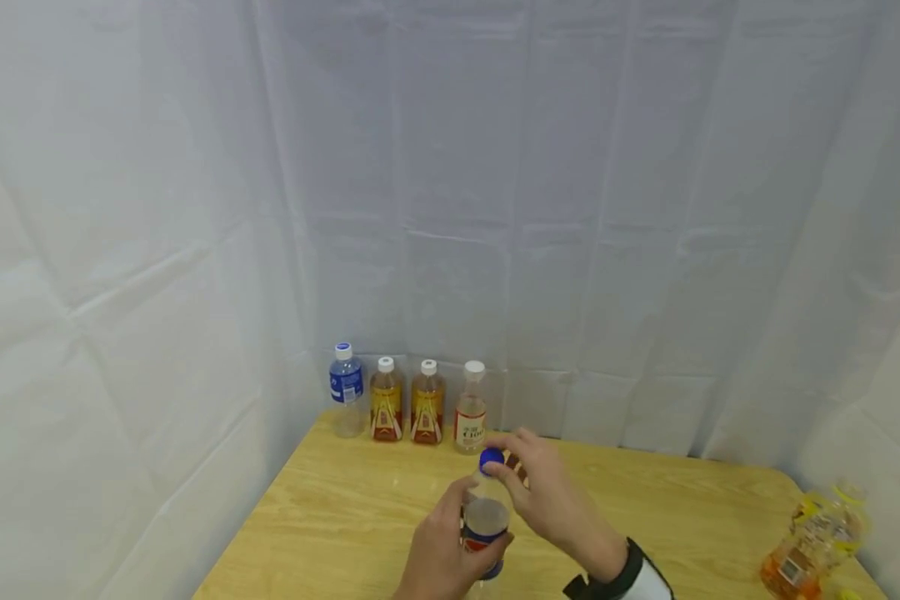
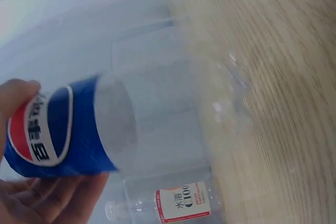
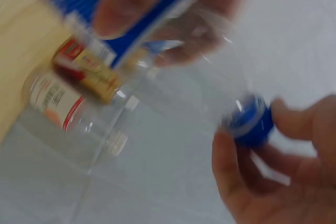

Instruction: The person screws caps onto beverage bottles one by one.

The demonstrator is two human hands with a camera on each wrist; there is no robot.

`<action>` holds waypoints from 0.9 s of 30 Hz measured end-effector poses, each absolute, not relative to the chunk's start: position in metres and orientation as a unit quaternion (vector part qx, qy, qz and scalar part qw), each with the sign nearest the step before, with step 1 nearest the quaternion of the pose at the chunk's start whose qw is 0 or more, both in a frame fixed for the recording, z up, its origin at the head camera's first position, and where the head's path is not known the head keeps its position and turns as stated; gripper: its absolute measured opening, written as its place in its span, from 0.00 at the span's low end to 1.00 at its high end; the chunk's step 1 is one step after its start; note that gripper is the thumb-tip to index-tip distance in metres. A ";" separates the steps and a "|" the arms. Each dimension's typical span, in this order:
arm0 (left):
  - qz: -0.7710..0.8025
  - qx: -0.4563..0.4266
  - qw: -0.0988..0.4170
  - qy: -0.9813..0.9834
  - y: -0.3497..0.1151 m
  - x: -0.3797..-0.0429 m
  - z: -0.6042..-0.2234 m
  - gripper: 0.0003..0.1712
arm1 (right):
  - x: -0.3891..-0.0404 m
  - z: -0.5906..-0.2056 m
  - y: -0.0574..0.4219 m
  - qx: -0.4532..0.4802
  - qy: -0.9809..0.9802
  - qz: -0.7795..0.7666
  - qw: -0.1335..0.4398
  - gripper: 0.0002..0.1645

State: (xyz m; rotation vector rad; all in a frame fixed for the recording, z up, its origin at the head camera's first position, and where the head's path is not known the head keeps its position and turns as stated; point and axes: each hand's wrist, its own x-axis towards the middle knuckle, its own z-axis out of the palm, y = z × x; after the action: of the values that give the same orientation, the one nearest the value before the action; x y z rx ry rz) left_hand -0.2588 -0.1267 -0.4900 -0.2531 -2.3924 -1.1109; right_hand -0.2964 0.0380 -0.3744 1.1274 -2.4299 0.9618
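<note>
My left hand (image 1: 444, 546) grips a clear plastic Pepsi bottle (image 1: 487, 515) round its blue, red and white label (image 2: 84, 127). The bottle stands roughly upright over the front of the table, its base low and close to the wood in the left wrist view. At the bottle's top is a blue cap (image 1: 491, 457), which my right hand (image 1: 543, 496) pinches between thumb and fingers. In the right wrist view the cap (image 3: 251, 121) sits at the mouth of the neck, with the thumb and fingertips on either side of it.
Along the table's back edge stand a blue-labelled bottle (image 1: 347, 387), two yellow-and-red-labelled bottles (image 1: 386, 404) (image 1: 427, 404) and a white-capped C100 bottle (image 1: 471, 417). A clear container with orange liquid (image 1: 806, 554) is at the right edge. White sheeting (image 1: 540, 208) surrounds the wooden table (image 1: 330, 508).
</note>
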 end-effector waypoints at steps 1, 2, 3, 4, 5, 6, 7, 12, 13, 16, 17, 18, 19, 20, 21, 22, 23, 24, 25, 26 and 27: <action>-0.424 -0.099 0.231 -0.870 -0.128 -0.259 -0.489 0.45 | -0.300 -0.372 0.043 0.413 -0.830 0.357 0.117 0.14; -0.440 -0.107 0.219 -0.864 -0.130 -0.260 -0.487 0.45 | -0.304 -0.369 0.047 0.434 -0.815 0.373 0.093 0.16; -0.451 -0.115 0.209 -0.860 -0.131 -0.260 -0.486 0.45 | -0.307 -0.368 0.050 0.454 -0.802 0.380 0.075 0.18; -0.458 -0.124 0.203 -0.857 -0.133 -0.261 -0.486 0.44 | -0.309 -0.367 0.053 0.466 -0.796 0.381 0.065 0.19; -0.463 -0.132 0.199 -0.854 -0.134 -0.261 -0.485 0.44 | -0.311 -0.366 0.055 0.475 -0.792 0.378 0.062 0.19; -0.466 -0.139 0.197 -0.851 -0.134 -0.262 -0.485 0.44 | -0.311 -0.365 0.056 0.482 -0.790 0.373 0.065 0.18; -0.468 -0.143 0.195 -0.850 -0.135 -0.262 -0.486 0.43 | -0.311 -0.365 0.056 0.483 -0.792 0.365 0.072 0.18; -0.458 -0.139 0.209 -0.853 -0.134 -0.262 -0.489 0.42 | -0.307 -0.367 0.052 0.472 -0.808 0.336 0.106 0.16; -0.456 -0.139 0.210 -0.854 -0.133 -0.263 -0.490 0.41 | -0.306 -0.367 0.051 0.470 -0.810 0.333 0.112 0.16; -0.452 -0.143 0.212 -0.855 -0.131 -0.263 -0.491 0.41 | -0.305 -0.369 0.049 0.467 -0.810 0.330 0.129 0.14; -0.451 -0.144 0.212 -0.855 -0.130 -0.263 -0.491 0.40 | -0.305 -0.370 0.049 0.464 -0.812 0.327 0.135 0.13; -0.451 -0.146 0.212 -0.855 -0.129 -0.263 -0.491 0.40 | -0.304 -0.371 0.048 0.460 -0.814 0.325 0.141 0.12; -0.450 -0.146 0.212 -0.855 -0.128 -0.263 -0.491 0.40 | -0.303 -0.372 0.047 0.455 -0.816 0.325 0.145 0.11; -0.447 -0.144 0.212 -0.857 -0.127 -0.263 -0.491 0.40 | -0.303 -0.373 0.047 0.450 -0.818 0.326 0.147 0.11; -0.447 -0.142 0.211 -0.858 -0.126 -0.262 -0.491 0.40 | -0.302 -0.374 0.046 0.445 -0.820 0.327 0.148 0.10; -0.445 -0.138 0.210 -0.860 -0.125 -0.262 -0.491 0.40 | -0.302 -0.375 0.046 0.441 -0.822 0.328 0.149 0.10; -0.441 -0.134 0.210 -0.862 -0.125 -0.262 -0.490 0.41 | -0.302 -0.376 0.045 0.436 -0.824 0.330 0.150 0.10; -0.440 -0.130 0.208 -0.864 -0.124 -0.262 -0.489 0.41 | -0.301 -0.376 0.045 0.433 -0.824 0.333 0.151 0.10; -0.439 -0.127 0.206 -0.865 -0.124 -0.262 -0.488 0.42 | -0.302 -0.376 0.045 0.430 -0.825 0.335 0.152 0.10; -0.437 -0.124 0.203 -0.867 -0.124 -0.262 -0.487 0.42 | -0.302 -0.376 0.046 0.428 -0.825 0.336 0.154 0.11; -0.437 -0.123 0.201 -0.868 -0.124 -0.263 -0.486 0.43 | -0.302 -0.376 0.046 0.428 -0.824 0.335 0.156 0.11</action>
State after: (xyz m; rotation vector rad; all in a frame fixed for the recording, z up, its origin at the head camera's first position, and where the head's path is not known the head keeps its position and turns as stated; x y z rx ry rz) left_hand -0.2629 -0.1237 -0.4862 -0.3430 -2.4267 -1.2200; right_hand -0.3022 0.0459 -0.3759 1.2259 -2.3605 0.9605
